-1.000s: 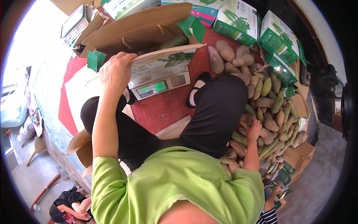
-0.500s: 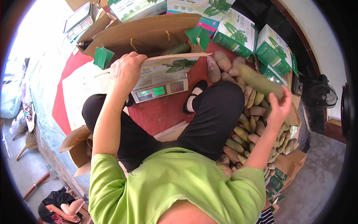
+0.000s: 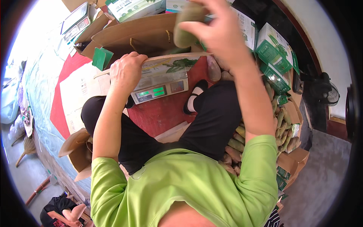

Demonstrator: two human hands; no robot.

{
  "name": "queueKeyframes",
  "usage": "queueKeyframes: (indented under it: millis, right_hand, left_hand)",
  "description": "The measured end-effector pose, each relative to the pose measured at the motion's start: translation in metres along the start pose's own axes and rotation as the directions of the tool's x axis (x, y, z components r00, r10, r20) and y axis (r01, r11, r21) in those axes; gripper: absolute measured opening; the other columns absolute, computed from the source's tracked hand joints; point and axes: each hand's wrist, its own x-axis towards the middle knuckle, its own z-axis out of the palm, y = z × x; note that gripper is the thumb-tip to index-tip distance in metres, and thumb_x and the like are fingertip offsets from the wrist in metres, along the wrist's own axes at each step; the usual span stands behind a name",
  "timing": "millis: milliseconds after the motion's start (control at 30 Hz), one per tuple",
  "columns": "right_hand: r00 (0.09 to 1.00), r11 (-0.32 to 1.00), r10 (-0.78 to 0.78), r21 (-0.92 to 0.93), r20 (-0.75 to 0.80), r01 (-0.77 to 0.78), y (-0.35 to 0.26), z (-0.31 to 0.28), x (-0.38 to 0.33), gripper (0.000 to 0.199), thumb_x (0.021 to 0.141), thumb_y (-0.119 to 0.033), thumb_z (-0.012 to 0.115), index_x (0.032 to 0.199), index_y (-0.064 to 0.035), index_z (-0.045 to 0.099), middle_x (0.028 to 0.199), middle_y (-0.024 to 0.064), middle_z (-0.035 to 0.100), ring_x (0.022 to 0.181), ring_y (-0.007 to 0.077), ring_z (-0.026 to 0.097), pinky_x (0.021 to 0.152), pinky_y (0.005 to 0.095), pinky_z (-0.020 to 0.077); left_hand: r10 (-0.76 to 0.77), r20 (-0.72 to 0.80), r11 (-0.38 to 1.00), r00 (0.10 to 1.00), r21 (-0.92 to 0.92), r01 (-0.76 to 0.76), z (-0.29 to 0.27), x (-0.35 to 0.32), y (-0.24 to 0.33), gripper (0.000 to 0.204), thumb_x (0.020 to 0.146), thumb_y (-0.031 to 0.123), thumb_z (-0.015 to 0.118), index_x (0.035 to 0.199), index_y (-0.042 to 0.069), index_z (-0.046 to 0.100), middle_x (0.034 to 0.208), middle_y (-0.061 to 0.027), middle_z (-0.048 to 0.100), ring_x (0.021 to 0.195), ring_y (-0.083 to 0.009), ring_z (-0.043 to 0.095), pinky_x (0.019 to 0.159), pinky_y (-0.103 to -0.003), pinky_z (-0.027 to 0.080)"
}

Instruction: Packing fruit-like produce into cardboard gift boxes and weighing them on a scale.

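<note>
My right hand (image 3: 223,38), blurred by motion, grips a thick green radish (image 3: 188,25) over the right end of an open cardboard box (image 3: 124,34). My left hand (image 3: 126,70) is closed over the box's near edge, fingers hooked over the rim. Beneath the box, a digital scale (image 3: 153,93) shows its lit green display between my knees. Inside the box, part of another green radish (image 3: 177,50) shows near the right end; the rest of the bottom is hidden by the near flap.
Many soil-dusted radishes (image 3: 236,143) lie heaped along my right side. Printed green-and-white boxes (image 3: 278,47) stand at the far right. A second scale (image 3: 77,26) sits far left, an open carton (image 3: 79,151) by my left knee. A small fan (image 3: 327,92) is at right; another person (image 3: 64,212) sits lower left.
My right hand has carried the green radish from above the heap, up and left, to over the box. My left hand stays on the box edge.
</note>
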Motion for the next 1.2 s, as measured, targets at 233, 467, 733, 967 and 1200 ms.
queueKeyframes:
  millis: [233,467,733,967,1200]
  right_hand:
    - [0.986,0.968,0.104,0.215,0.129,-0.13,0.036,0.066,-0.021,0.033,0.075,-0.021,0.07,0.103,-0.0056,0.063,0.095,0.0107,0.063,0.083,0.022,0.061,0.073,0.0319,0.0486]
    - [0.827,0.778,0.561,0.316,0.037,-0.543,0.132,-0.033,-0.11,0.024,0.081,-0.014,0.065,0.102,-0.0022,0.065,0.087,0.0054,0.066,0.081,0.0114,0.061,0.072,0.0251,0.0483]
    - [0.465,0.465,0.885,-0.001,-0.02,-0.885,0.217,-0.039,-0.393,0.018,0.077,-0.009,0.065,0.093,-0.0002,0.065,0.082,0.0111,0.067,0.069,0.0165,0.062,0.063,0.03,0.0484]
    - [-0.026,0.116,0.957,-0.464,0.289,-0.878,0.166,0.008,-0.594,0.009,0.077,-0.015,0.061,0.083,-0.0101,0.066,0.065,0.0077,0.061,0.047,0.0177,0.056,0.042,0.0309,0.0437]
    - [-0.329,-0.202,0.913,-0.432,0.24,-0.879,0.12,0.042,-0.595,0.014,0.077,-0.024,0.054,0.076,-0.0148,0.065,0.066,0.0054,0.062,0.058,0.022,0.061,0.049,0.0325,0.0474]
  left_hand:
    - [0.008,0.022,1.0,1.0,0.003,-0.008,0.0,-0.004,-0.001,0.021,0.084,0.014,0.054,0.1,0.017,0.067,0.091,-0.0032,0.063,0.088,-0.0254,0.061,0.072,-0.037,0.048]
    - [0.024,-0.011,0.999,1.0,-0.042,-0.025,-0.001,-0.002,0.004,0.019,0.088,0.019,0.053,0.101,0.014,0.066,0.091,-0.0056,0.063,0.086,-0.028,0.061,0.072,-0.037,0.047]
    - [0.013,0.004,0.999,1.0,-0.044,-0.013,-0.004,-0.001,0.009,0.019,0.088,0.02,0.054,0.103,0.014,0.065,0.093,-0.0056,0.063,0.083,-0.0294,0.061,0.07,-0.036,0.047]
    - [-0.023,0.031,0.999,0.999,-0.039,0.024,0.004,0.003,0.012,0.019,0.088,0.021,0.055,0.103,0.016,0.065,0.095,-0.0043,0.064,0.083,-0.0285,0.062,0.07,-0.036,0.048]
    - [0.035,0.009,0.991,0.999,-0.131,-0.033,0.01,0.002,0.002,0.02,0.088,0.011,0.054,0.105,0.009,0.064,0.097,-0.0103,0.064,0.084,-0.0279,0.063,0.071,-0.035,0.048]
